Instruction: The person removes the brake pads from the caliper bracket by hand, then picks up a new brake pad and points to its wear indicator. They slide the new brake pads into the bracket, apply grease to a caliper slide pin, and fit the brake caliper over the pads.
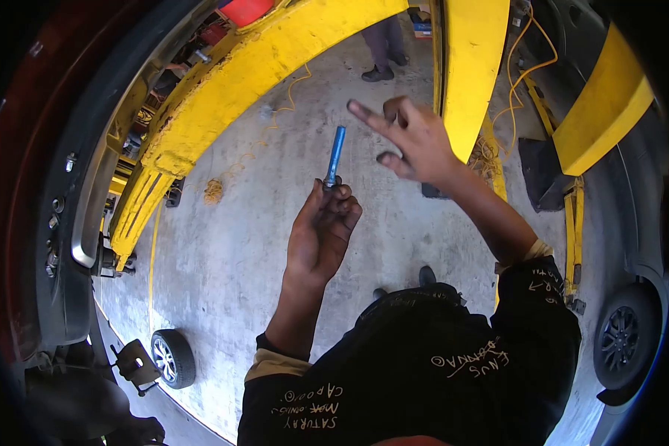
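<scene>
Blue rod (337,152) pinched by one end in grubby left hand (323,230), right hand (418,145) nearby, thumb and index kinda wide apart, chunky yellow beam (245,70) beyond

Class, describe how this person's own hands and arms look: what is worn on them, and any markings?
The left hand and right hand are ungloved, with grimy-looking fingers. The left sleeve and right sleeve are black with tan edging, leaving the forearms bare. Both sleeves carry pale, handwritten-looking lettering.

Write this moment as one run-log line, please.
left hand | holds slender blue metallic-looking rod by one end | right hand | apart from rod, apparently empty
</scene>
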The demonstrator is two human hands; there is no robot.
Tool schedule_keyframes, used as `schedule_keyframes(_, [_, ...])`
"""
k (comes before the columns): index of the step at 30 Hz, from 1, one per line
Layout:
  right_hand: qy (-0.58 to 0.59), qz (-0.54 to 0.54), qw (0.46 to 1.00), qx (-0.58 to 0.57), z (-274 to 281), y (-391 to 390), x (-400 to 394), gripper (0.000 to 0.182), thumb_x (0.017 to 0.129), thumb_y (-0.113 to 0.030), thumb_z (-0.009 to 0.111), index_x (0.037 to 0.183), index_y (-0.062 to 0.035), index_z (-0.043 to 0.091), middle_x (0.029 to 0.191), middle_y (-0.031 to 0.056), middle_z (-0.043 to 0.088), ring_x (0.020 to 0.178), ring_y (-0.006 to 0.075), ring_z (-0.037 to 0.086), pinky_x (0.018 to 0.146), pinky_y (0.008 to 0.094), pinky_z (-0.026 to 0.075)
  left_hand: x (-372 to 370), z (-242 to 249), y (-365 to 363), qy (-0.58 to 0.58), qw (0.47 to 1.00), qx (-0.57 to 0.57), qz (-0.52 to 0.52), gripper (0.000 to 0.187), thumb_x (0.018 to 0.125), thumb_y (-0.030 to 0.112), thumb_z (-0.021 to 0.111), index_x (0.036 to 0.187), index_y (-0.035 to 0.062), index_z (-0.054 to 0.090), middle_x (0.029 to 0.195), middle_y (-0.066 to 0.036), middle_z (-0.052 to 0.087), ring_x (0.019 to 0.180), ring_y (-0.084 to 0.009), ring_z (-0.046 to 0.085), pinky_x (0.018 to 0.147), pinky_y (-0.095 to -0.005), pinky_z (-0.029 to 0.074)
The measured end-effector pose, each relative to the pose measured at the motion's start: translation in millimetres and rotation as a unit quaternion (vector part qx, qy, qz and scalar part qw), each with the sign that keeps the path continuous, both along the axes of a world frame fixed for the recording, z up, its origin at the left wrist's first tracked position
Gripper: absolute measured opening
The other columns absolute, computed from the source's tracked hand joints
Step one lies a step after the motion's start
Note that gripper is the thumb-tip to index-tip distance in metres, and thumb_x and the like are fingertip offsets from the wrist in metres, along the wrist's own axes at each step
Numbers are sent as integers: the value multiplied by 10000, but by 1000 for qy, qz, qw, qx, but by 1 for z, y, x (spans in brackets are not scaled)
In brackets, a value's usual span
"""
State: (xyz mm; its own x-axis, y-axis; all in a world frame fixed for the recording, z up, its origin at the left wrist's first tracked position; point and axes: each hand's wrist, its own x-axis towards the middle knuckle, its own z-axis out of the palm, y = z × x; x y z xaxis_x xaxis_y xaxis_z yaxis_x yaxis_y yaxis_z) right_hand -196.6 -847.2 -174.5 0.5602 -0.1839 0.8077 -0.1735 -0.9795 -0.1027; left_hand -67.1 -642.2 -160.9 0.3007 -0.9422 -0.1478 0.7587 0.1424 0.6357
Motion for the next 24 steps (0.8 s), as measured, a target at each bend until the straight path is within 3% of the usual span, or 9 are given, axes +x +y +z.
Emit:
schedule_keyframes(4, [49, 129, 983, -121, -4, 9, 2, 741, 776, -472, 732, 1473, -330, 526, 951, 73, 513, 785, 228, 564, 706, 374, 508, -6, -3, -3, -12, 1000, 5, 21, 289, 1048, 317, 543, 1082, 35, 597, 988, -55, 627, 927, -161, 580, 946, -343, 516])
schedule_keyframes(8, [8, 74, 992, 105, -18, -17, 22, 783, 842, -496, 712, 1540, -275, 435, 1001, 59, 504, 819, 179, 522, 743, 347, 456, -8, -8, 3, 14, 998, -27, 48, 284, 1035, 308, 571, 1104, 35, 604, 991, -57, 639, 930, -159, 591, 953, -347, 512])
schedule_keyframes(9, [-42, 273, 864, 421, -17, -20, 25, 765, 902, -578, 590, 1553, -219, 406, 1002, 47, 506, 796, 167, 479, 752, 335, 423, -11, -8, 8, 8, 997, -16, 77, 268, 1036, 294, 571, 1095, 36, 615, 997, -59, 629, 945, -166, 587, 945, -335, 504])
schedule_keyframes(10, [-77, 422, 599, 676, -12, -19, 27, 785, 963, -660, 468, 1566, -164, 378, 1004, 34, 507, 773, 155, 436, 762, 322, 390, -11, -7, 12, 2, 994, -4, 107, 254, 1037, 280, 571, 1086, 37, 627, 1003, -61, 620, 960, -172, 582, 937, -322, 496])
schedule_keyframes(11, [-103, 422, 541, 720, -9, -6, 32, 886, 971, -765, 230, 1538, -108, 409, 978, 4, 491, 718, 143, 351, 739, 287, 343, -10, -7, 16, -7, 992, -3, 123, 241, 1030, 278, 583, 1087, 48, 630, 1017, -55, 626, 993, -172, 593, 957, -325, 489])
schedule_keyframes(12, [-84, 428, 537, 722, -8, 1, 35, 886, 971, -765, 230, 1538, -108, 409, 978, 4, 491, 718, 143, 351, 739, 287, 343, -9, -9, 20, -1, 990, -7, 142, 241, 1030, 278, 583, 1087, 48, 630, 1017, -55, 626, 993, -172, 593, 957, -325, 489])
schedule_keyframes(14, [-77, 503, 340, 791, -8, 13, 44, 862, 973, -755, 269, 1552, -126, 386, 939, -1, 485, 714, 139, 357, 753, 296, 350, -8, -13, 29, -74, 978, -12, 197, 251, 1030, 279, 583, 1093, 41, 629, 1024, -55, 624, 1001, -170, 591, 967, -325, 489])
schedule_keyframes(18, [36, 578, 193, 792, -17, 44, 66, 932, 970, -758, 272, 1553, -35, 334, 905, -4, 482, 696, 130, 344, 719, 296, 344, -11, -27, 48, -214, 887, 31, 408, 238, 994, 177, 650, 1091, -40, 640, 1035, -117, 683, 970, -189, 665, 887, -370, 547])
schedule_keyframes(24, [257, 506, 271, 778, -5, 115, 92, 937, 990, -741, 229, 1446, 36, 485, 919, 1, 467, 693, 117, 354, 692, 274, 335, -20, -37, 97, -431, 696, 142, 557, 134, 942, -18, 671, 1044, -101, 647, 981, -141, 741, 908, -142, 678, 844, -273, 531])
